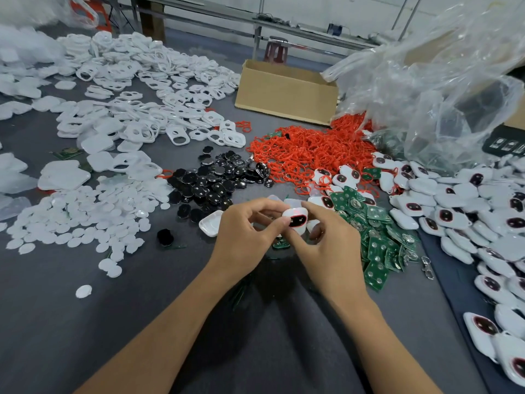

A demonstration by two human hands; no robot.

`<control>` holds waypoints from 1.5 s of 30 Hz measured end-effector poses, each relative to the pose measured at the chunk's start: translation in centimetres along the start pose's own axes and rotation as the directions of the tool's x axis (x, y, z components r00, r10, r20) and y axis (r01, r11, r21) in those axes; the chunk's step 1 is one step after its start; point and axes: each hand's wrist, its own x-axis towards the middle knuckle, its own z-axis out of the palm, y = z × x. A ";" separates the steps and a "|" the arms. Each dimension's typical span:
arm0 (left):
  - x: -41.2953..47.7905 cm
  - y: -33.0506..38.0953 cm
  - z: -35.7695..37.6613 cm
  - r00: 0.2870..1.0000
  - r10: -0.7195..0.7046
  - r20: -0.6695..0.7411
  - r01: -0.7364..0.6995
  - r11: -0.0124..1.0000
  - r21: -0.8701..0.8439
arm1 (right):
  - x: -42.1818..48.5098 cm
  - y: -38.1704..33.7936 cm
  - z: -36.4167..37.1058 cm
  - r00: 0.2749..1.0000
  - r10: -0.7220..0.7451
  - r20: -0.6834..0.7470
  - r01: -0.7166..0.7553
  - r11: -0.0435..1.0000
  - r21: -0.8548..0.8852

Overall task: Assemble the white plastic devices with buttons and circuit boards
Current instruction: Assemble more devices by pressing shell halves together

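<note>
**Plastic, rubber and cardboard on matt grey cloth**

The table cover (85, 351) looks like matt grey cloth, slightly creased. At the far left, the shells (127, 89) are smooth white plastic with a mild sheen. The discs (85, 223) nearer on the left are duller, milky plastic. The buttons (210, 183) in the middle are glossy black. The red rings (298, 149) look rubbery. The circuit boards (375, 240) on the right are green with shiny metal contacts. The device (295, 217) in the middle is glossy white plastic. The box (284, 92) is plain brown cardboard, and the bag (440, 81) is thin, clear, crinkled film.
</note>
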 end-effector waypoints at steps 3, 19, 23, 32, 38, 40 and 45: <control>-0.1 0.0 0.1 0.999 0.013 0.037 -0.013 1.000 0.001 | -0.1 0.0 0.2 0.999 -0.025 -0.025 0.026 0.999 0.031; 0.5 0.2 -0.6 0.977 -0.088 -0.196 0.036 0.966 -0.256 | 0.7 0.6 -1.5 0.997 -0.079 0.003 0.079 0.993 0.093; 0.5 0.2 -0.6 0.974 -0.101 -0.204 0.045 0.964 -0.261 | -0.1 0.5 -0.6 0.988 -0.078 0.135 0.086 0.995 -0.050; 0.5 0.0 -0.6 0.975 -0.087 -0.204 0.029 0.962 -0.270 | -0.2 1.0 0.1 0.994 -0.100 0.042 0.100 0.995 0.007; 0.5 0.0 -0.7 0.977 -0.087 -0.195 0.032 0.963 -0.269 | -0.1 0.8 -0.1 0.953 -0.186 -0.241 0.205 0.977 0.058; 0.5 0.0 -0.6 0.982 -0.079 -0.172 0.031 0.965 -0.262 | -0.3 0.7 0.2 0.974 -0.158 -0.163 0.180 0.975 0.129; 0.4 0.1 -0.6 0.986 -0.069 -0.152 0.026 0.964 -0.266 | -0.3 0.7 -0.4 0.970 -0.116 -0.213 0.170 0.953 0.253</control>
